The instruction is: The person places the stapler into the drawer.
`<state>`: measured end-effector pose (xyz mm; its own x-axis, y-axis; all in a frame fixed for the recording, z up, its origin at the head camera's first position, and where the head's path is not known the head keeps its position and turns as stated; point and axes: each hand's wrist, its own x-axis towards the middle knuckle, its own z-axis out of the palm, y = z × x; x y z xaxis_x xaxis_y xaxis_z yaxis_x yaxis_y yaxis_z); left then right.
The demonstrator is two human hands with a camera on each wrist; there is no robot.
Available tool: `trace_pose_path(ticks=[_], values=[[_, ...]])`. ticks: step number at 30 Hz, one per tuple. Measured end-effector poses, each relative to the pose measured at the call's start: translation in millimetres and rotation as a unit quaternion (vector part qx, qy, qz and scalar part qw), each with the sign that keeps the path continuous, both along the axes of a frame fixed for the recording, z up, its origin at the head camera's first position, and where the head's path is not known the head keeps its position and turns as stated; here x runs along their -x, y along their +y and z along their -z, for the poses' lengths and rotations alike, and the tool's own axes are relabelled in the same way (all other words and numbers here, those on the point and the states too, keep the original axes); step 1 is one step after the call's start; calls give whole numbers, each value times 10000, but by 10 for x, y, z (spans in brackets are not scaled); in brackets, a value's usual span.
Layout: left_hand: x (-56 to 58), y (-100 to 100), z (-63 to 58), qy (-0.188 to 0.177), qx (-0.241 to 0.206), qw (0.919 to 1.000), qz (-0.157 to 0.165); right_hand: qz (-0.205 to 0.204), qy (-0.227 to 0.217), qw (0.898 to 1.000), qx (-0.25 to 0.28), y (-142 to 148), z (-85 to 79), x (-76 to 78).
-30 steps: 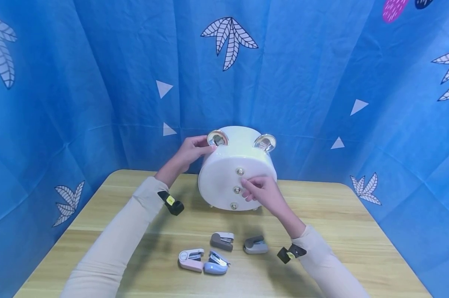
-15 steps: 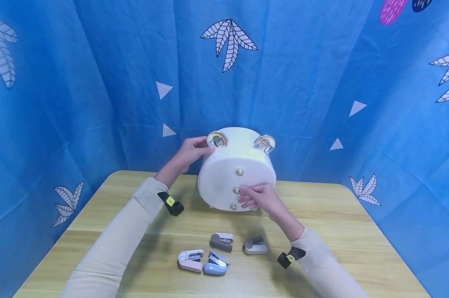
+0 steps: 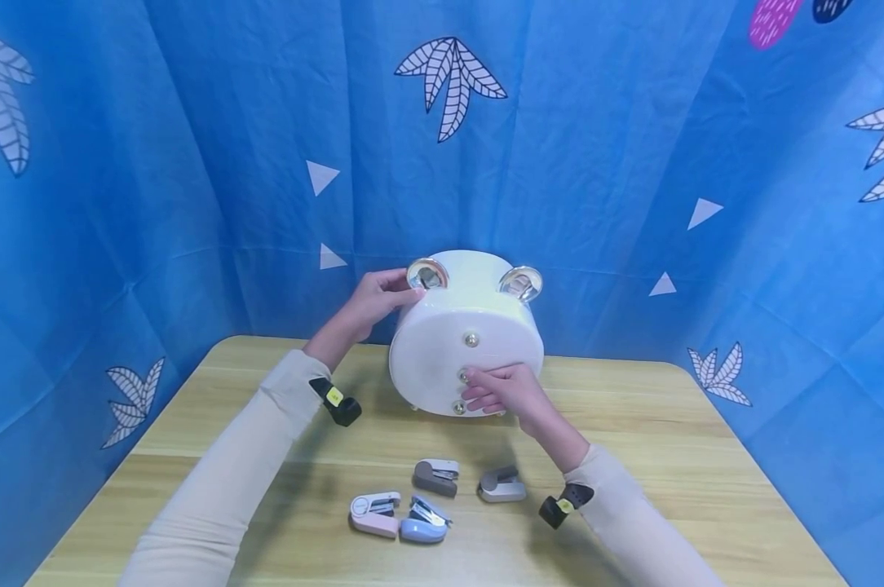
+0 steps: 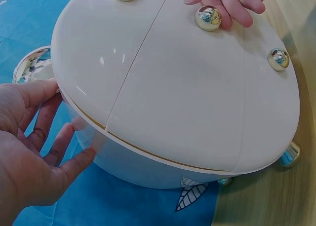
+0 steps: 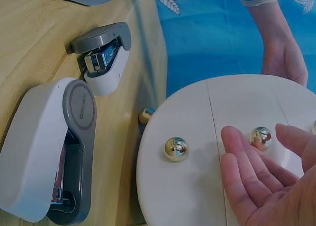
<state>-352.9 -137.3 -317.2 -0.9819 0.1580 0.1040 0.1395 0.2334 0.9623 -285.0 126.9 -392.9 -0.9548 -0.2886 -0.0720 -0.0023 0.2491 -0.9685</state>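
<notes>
A white round box (image 3: 430, 359) with gold knobs and gold ears stands at the back of the table, its front split by thin seams into sections. My left hand (image 3: 372, 303) rests against the box's left side beside the left ear (image 3: 427, 274); in the left wrist view its fingers are spread along the side wall, the thumb at the rim. My right hand (image 3: 511, 391) is at the middle knob (image 5: 260, 138). In the right wrist view the knob shows between the extended fingers and the thumb, with gaps around it; whether any finger touches it I cannot tell.
Several small staplers lie in front of the box: a dark grey and white one (image 3: 436, 477), a light grey one (image 3: 502, 484), a pink and white one (image 3: 374, 514) and a blue one (image 3: 424, 520). A blue patterned curtain (image 3: 596, 163) hangs behind the wooden table (image 3: 647, 432).
My right hand has moved slightly left and down across the front of the box to the middle knob. My left hand has stayed at the box's side, and the staplers lie as before.
</notes>
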Motion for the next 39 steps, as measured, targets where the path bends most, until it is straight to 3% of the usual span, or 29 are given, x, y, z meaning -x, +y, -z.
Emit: trace_pose_path(ticks=[12, 23, 39], values=[[-7, 7, -11, -21, 66, 10000, -47, 523, 281, 9982, 96, -100, 57, -22], [2, 19, -10, -66, 89, 9999, -49, 519, 389, 9978, 157, -122, 72, -134], [14, 14, -11, -72, 76, 9999, -77, 251, 875, 9947, -483, -41, 69, -571]])
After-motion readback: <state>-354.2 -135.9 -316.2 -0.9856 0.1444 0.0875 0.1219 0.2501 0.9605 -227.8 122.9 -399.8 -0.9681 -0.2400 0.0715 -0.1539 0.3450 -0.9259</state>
